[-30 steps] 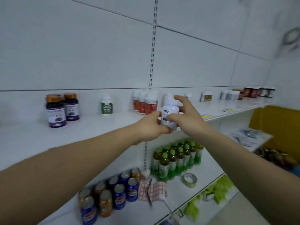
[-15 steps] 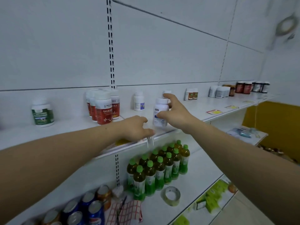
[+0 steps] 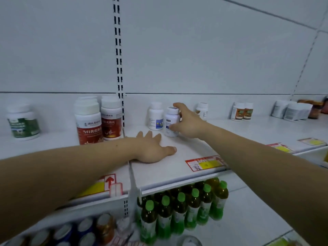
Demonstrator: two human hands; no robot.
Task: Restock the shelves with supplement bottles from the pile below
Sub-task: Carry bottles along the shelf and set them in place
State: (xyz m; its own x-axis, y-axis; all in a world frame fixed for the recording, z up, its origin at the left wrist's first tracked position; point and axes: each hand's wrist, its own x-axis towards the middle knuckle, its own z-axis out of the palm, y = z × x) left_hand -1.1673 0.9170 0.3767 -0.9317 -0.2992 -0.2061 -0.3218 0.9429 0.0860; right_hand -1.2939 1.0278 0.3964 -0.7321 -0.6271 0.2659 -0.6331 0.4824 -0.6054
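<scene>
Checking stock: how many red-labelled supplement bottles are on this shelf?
2: front red-labelled bottle, left of the slotted upright; second red-labelled bottle right beside it. White caps behind suggest more hidden.

two hands (image 3: 152, 150), three red-label bottles (image 3: 88, 125), one green-label bottle (image 3: 23, 121), two white bottles (image 3: 156, 116) mid-shelf

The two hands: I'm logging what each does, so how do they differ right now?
The right hand grips the white bottle, fingers curled round it; the left hand holds nothing. The left hand rests flat on the shelf, nearer its front edge; the right hand is further back. Both reach over the same shelf.
</scene>
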